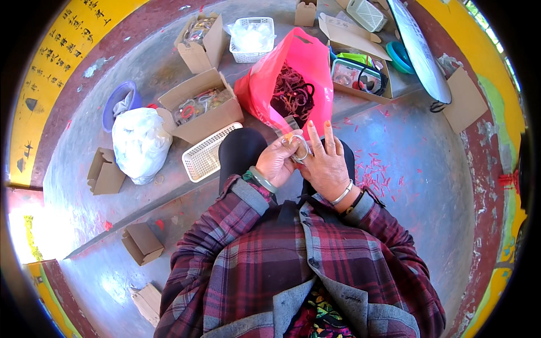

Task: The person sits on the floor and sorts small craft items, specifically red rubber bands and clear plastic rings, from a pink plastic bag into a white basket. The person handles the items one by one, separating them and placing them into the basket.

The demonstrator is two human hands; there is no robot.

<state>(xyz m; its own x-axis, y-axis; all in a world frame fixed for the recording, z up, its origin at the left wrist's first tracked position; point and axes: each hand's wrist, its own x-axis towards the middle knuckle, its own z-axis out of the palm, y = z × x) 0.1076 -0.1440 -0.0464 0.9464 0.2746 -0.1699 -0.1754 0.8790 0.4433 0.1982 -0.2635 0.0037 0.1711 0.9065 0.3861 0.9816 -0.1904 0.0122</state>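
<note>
The left hand (274, 161), bent at the fingers, was grasping a thin, whitish, ring-shaped loop (307, 147) in front of the knees, with the loop lying between the two hands. The right hand (328, 172) was beside it, its visible fingers stretched out and apart; whether its thumb also gripped the loop I could not tell. Just beyond stood a bright pink-red plastic bag (313, 67), wide open and holding a tangle of dark reddish bands (290, 87). To its left, an open brown cardboard box (211, 121) held clear packets with coloured rings, and near the left knee a cream perforated plastic basket (209, 153) rested at a tilt. Farther off, a white rectangular plastic basket (253, 57) held clear plastic wrapping, and a round purple basin (107, 116) contained pale cloth, next to a bulging white plastic bag (141, 143). Right of the pink-red bag, a flapped cardboard carton (346, 34) held a clear-topped container, something bright green and a black cord. The smooth grey floor (434, 129) was strewn with small red scraps (375, 172) on the right, and yellow-and-maroon painted walls (56, 129) curved around the room, dark handwritten characters on the left one.
</note>
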